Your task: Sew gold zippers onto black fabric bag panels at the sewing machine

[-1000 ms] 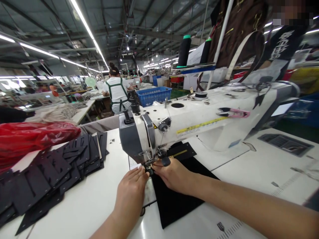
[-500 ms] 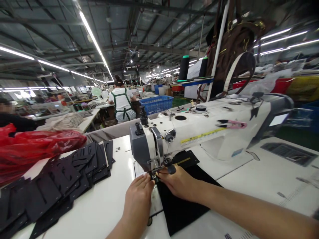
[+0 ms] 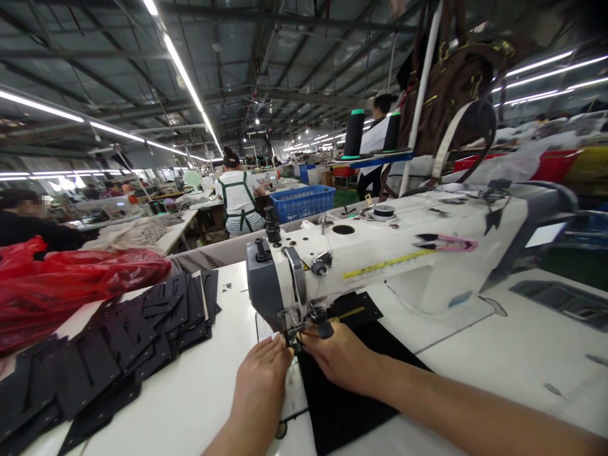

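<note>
A black fabric panel (image 3: 344, 405) lies under the head of a white sewing machine (image 3: 408, 253), reaching toward the table's front. My right hand (image 3: 339, 354) rests on it, fingers closed and pinching its edge beside the presser foot (image 3: 293, 342). On the foot's other side, my left hand (image 3: 263, 370) has its fingers pressed together, tips close to the panel's edge. Whatever lies between those left fingertips is hidden. Behind the right hand, a dark piece with a yellowish strip (image 3: 354, 313) shows on the machine bed.
Black cut pieces (image 3: 128, 342) overlap in a pile at left, beside a red plastic bag (image 3: 71, 278). Pink-handled thread snips (image 3: 446, 242) lie on the machine arm. Thread cones (image 3: 354, 134) stand behind. Beyond are a blue crate (image 3: 304, 201) and a person in a green-strapped apron (image 3: 239, 196).
The view has shifted slightly, moving the background a little rightward. A person now shows behind the thread cones. Both hands stay at the presser foot in nearly the same pose.
</note>
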Tool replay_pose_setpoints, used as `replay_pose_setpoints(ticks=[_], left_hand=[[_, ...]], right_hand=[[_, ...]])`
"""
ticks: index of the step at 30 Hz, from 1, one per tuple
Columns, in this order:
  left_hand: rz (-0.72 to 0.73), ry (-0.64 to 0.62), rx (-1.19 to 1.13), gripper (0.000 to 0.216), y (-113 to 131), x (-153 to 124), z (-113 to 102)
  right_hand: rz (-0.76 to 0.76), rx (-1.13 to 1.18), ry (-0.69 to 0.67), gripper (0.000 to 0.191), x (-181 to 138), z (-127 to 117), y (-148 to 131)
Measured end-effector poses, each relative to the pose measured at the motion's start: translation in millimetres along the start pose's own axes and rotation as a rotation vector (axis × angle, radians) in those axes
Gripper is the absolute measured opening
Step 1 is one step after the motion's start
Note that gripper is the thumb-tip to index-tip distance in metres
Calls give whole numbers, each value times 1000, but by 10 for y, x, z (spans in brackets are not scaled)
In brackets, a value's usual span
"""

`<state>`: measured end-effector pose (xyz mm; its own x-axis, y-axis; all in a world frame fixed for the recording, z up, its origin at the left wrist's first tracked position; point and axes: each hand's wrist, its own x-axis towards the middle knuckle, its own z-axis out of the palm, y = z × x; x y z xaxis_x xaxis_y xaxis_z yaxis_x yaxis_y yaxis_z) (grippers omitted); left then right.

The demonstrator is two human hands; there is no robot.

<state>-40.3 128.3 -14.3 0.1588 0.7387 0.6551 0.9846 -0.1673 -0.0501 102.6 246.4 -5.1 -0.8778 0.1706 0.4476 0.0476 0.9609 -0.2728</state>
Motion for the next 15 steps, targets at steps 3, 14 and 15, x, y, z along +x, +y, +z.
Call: replay_pose_setpoints(ticks=[3, 14, 15], left_hand=[[-2, 4, -2, 24, 14, 5, -10], [-180, -120, -17, 36, 26, -108, -187], [-210, -137, -17, 39, 61, -137, -229]], right_hand=[[18, -22, 4, 19, -11, 5, -6], [270, -200, -17, 39, -145, -24, 20], [303, -236, -43, 43, -232, -47, 17]])
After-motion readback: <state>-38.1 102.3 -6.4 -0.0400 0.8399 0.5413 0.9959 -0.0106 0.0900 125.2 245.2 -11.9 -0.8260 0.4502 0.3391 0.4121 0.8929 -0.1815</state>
